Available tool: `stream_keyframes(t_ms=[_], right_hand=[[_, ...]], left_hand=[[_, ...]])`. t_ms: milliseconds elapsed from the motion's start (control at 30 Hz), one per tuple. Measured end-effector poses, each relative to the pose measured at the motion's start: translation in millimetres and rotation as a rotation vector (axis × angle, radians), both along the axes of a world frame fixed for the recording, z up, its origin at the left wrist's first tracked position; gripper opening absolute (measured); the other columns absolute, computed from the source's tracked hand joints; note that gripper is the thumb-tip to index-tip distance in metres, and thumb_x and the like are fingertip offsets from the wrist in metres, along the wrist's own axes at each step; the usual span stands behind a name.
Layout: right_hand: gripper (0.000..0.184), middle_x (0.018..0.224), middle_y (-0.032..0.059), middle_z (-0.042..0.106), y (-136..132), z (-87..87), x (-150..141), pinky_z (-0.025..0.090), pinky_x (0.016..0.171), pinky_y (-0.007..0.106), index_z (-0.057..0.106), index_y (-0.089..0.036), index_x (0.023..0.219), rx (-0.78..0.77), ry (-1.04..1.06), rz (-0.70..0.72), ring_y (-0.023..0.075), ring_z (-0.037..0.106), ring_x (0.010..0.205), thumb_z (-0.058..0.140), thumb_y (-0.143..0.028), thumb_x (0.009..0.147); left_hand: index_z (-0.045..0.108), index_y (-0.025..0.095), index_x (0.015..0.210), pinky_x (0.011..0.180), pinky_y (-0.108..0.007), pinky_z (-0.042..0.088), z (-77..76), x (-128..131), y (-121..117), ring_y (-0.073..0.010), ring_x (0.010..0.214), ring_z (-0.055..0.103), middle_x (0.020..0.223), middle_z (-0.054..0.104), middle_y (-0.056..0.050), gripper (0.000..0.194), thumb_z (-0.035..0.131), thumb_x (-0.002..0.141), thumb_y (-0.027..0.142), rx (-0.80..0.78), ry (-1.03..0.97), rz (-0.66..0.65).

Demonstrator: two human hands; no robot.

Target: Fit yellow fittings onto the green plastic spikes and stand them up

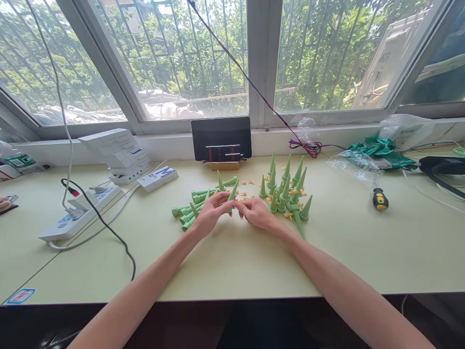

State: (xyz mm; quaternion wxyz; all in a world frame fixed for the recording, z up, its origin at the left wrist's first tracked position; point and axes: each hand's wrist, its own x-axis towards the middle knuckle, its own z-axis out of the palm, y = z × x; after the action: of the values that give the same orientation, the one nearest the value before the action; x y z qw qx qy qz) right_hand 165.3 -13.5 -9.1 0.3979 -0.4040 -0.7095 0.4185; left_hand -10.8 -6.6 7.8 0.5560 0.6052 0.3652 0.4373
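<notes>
A green cone-shaped plastic spike [233, 189] is held point up in my left hand [213, 209], its fingers closed around the lower part. My right hand [256, 212] meets it at the spike's base with thumb and fingers pinched together. Whatever sits between those right fingertips is too small and covered to make out. Left of my hands lies a loose pile of similar green spikes [188, 218], some with points up. On the right, several green spikes [286, 186] stand upright with small yellow valve-like pieces on them. More yellow pieces [250, 182] lie scattered just behind my hands.
At the back, a dark tablet [221, 127] leans on a small cardboard stand. White boxes [121, 152] and a power strip [82, 213] with cables occupy the left. A screwdriver [379, 199] and green plastic wrapping [381, 151] lie to the right. Another person's hand [5, 203] shows far left.
</notes>
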Motion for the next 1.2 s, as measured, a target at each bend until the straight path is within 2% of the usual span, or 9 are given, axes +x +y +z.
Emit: stream_keyframes(t_ms=[133, 367, 967, 1100, 1200], right_hand=[[0.055, 0.035, -0.0082, 0.028, -0.3, 1.8, 1.2, 0.022, 0.038, 0.023, 0.049, -0.019, 0.056, -0.290, 0.119, 0.088, 0.0070, 0.027, 0.032, 0.052, -0.067, 0.083], [0.056, 0.036, -0.0104, 0.023, 5.7, -4.7, 2.7, 0.014, 0.034, 0.019, 0.051, -0.017, 0.057, -0.438, 0.283, 0.176, 0.0038, 0.019, 0.033, 0.061, -0.067, 0.078], [0.056, 0.038, -0.0106, 0.024, 5.7, -3.7, 3.3, 0.011, 0.035, 0.020, 0.049, -0.017, 0.058, -0.500, 0.312, 0.199, 0.0029, 0.017, 0.034, 0.060, -0.068, 0.079], [0.057, 0.036, -0.0099, 0.025, 4.7, -4.3, 1.1, 0.013, 0.035, 0.021, 0.050, -0.018, 0.059, -0.427, 0.225, 0.151, 0.0045, 0.020, 0.032, 0.052, -0.069, 0.083], [0.058, 0.035, -0.0085, 0.028, 2.5, -2.7, -2.1, 0.020, 0.037, 0.022, 0.051, -0.019, 0.058, -0.297, 0.109, 0.072, 0.0063, 0.025, 0.032, 0.046, -0.070, 0.085]], left_hand=[[0.066, 0.017, 0.096, 0.066, -0.029, 0.045, -1.1, -0.2, 0.4, -0.0159, 0.077, 0.056, 0.091, 0.065, -0.006, 0.027, 0.073, 0.078, 0.035, 0.001, 0.001, -0.002], [0.066, 0.017, 0.097, 0.066, -0.029, 0.045, -2.6, -0.1, 1.3, -0.0163, 0.079, 0.056, 0.093, 0.065, -0.007, 0.029, 0.074, 0.077, 0.035, -0.004, -0.003, -0.002], [0.068, 0.019, 0.098, 0.066, -0.029, 0.042, -2.5, -1.6, 0.7, -0.0159, 0.077, 0.055, 0.092, 0.065, -0.005, 0.028, 0.075, 0.076, 0.035, -0.025, -0.042, -0.016], [0.067, 0.019, 0.098, 0.064, -0.027, 0.041, -4.2, -3.4, 3.4, -0.0141, 0.074, 0.053, 0.090, 0.064, -0.004, 0.028, 0.075, 0.076, 0.034, -0.044, -0.067, -0.017], [0.067, 0.019, 0.097, 0.062, -0.026, 0.039, -4.9, -4.6, 5.1, -0.0131, 0.072, 0.053, 0.088, 0.063, -0.004, 0.028, 0.077, 0.075, 0.034, -0.090, -0.083, -0.023]])
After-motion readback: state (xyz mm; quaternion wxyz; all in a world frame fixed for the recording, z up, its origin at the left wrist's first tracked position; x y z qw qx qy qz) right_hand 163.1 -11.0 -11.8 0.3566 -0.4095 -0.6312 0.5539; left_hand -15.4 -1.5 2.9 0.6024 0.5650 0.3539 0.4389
